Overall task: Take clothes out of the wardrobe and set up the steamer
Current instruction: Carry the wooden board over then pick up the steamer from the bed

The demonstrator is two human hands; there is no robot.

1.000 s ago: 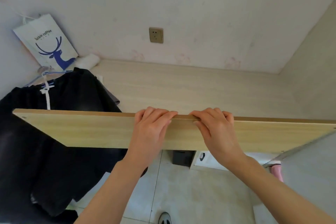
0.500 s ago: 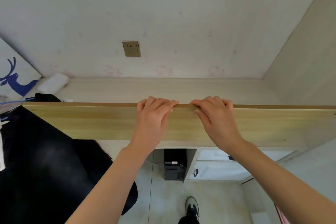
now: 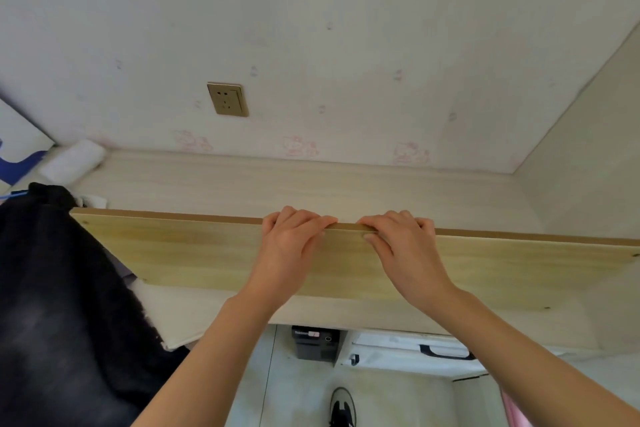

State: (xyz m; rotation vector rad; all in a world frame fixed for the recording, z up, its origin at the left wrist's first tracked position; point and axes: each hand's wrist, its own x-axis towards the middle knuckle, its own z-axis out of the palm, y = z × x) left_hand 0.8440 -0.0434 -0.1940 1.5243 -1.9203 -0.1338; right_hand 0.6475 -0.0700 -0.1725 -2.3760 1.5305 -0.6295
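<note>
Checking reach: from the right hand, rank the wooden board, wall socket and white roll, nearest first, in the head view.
1. Wooden board: gripped by the right hand at its top edge.
2. Wall socket: on the wall, up and left.
3. White roll: far left, against the wall.

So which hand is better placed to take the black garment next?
Left, probably. The left hand grips the board on the side nearer the black garment, which lies at the far left; the right hand would have to cross over.

Colours we see
Pale yellow wood-grain board [image 3: 207, 253]; white wallpaper [image 3: 311, 28] with faint pink cats; gold socket [image 3: 227, 99]; black garment [image 3: 52, 288].
</note>
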